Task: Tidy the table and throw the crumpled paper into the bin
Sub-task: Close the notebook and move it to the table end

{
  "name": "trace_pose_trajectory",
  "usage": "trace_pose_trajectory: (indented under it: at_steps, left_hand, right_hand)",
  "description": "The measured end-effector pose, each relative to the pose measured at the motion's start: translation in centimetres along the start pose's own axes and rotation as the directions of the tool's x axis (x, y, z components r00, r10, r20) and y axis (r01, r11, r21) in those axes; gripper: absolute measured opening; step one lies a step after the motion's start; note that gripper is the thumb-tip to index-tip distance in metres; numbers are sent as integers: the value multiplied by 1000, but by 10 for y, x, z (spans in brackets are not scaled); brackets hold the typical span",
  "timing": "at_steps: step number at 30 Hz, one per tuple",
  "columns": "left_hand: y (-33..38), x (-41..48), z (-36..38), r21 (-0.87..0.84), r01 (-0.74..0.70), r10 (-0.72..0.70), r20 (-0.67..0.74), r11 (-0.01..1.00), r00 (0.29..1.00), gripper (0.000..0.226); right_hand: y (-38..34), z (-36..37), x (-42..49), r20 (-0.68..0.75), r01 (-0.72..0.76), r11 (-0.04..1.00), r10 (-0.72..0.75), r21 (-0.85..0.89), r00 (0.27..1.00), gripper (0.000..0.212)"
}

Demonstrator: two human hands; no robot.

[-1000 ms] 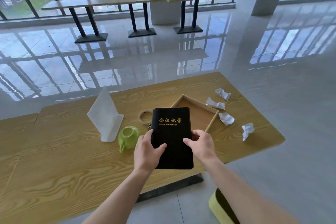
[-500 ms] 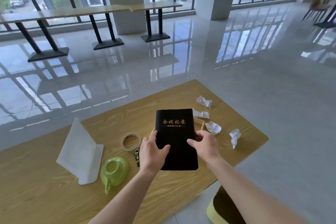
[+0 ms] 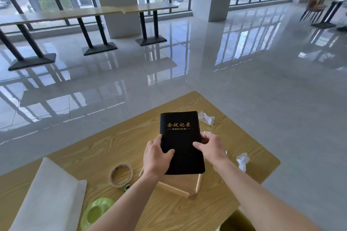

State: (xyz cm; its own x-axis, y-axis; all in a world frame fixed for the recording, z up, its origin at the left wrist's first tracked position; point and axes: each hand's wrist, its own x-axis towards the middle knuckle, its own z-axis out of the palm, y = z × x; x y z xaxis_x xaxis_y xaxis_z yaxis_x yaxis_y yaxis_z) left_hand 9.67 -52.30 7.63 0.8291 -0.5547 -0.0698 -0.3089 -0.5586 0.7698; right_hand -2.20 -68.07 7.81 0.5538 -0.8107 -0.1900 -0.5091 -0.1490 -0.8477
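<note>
A glossy tiled floor (image 3: 244, 90) and tall windows lie behind the wood-grain counter (image 3: 112, 146), where the black notebook (image 3: 181, 144) is held cover-up above the wooden tray (image 3: 174, 188), whose near wall and right corner show beneath its lower edge. The left hand (image 3: 155, 157) grips the notebook's left edge, thumb laid across the cover and fingers hidden behind; the right hand (image 3: 212, 148) pinches the right edge, thumb on the cover and fingers curled round the side. The step in hand looks like setting the notebook into the tray, so the thing to get right is alignment: turn the book until its long sides run with the tray's walls, bring the near edge down inside the near wall first, then lay the rest flat and slide the fingers out from under before letting the thumbs go. Whether the book hangs clear of the tray or already touches it cannot be told from here. The crumpled paper (image 3: 206, 119) lies on the counter just beyond the book's far right corner and a second wad (image 3: 242, 161) sits near the right edge; neither is in the bin (image 3: 234, 221), whose rim shows at the bottom right, below the counter's near edge. The tape roll (image 3: 121, 174) and green cup (image 3: 97, 212) sit to the left, apart from the tray
</note>
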Motion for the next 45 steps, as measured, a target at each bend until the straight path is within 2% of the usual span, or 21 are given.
trace_pose_trajectory:
  at_steps: [8, 17, 23, 30, 34, 39, 45]
  left_hand:
    - [37, 104, 53, 3, 94, -94, -75, 996, 993, 71]
    - [69, 211, 112, -14, 141, -141, -23, 990, 990, 71]
    - [81, 266, 150, 4, 154, -154, 19, 988, 988, 72]
    - [57, 278, 169, 75, 203, -209, 85, 976, 974, 71]
    - [46, 268, 166, 75, 216, -224, 108, 973, 969, 68]
    - [33, 255, 155, 62, 179, -184, 83, 982, 979, 63]
    - [62, 267, 168, -23, 141, -139, 79, 990, 987, 62]
  right_hand:
    - [-1, -15, 145, 136, 46, 999, -43, -17, 990, 21]
    - [-3, -38, 282, 208, 102, 984, -70, -144, 976, 4]
    - [18, -41, 348, 194, -5, 976, 48, -217, 980, 11]
    - [59, -13, 350, 222, -139, 976, 175, -170, 959, 17]
    - [68, -4, 334, 216, -145, 977, 177, -159, 960, 19]
    - [71, 1, 315, 234, -165, 985, 174, -57, 957, 12]
    - [55, -28, 351, 175, -98, 995, 103, -36, 979, 7]
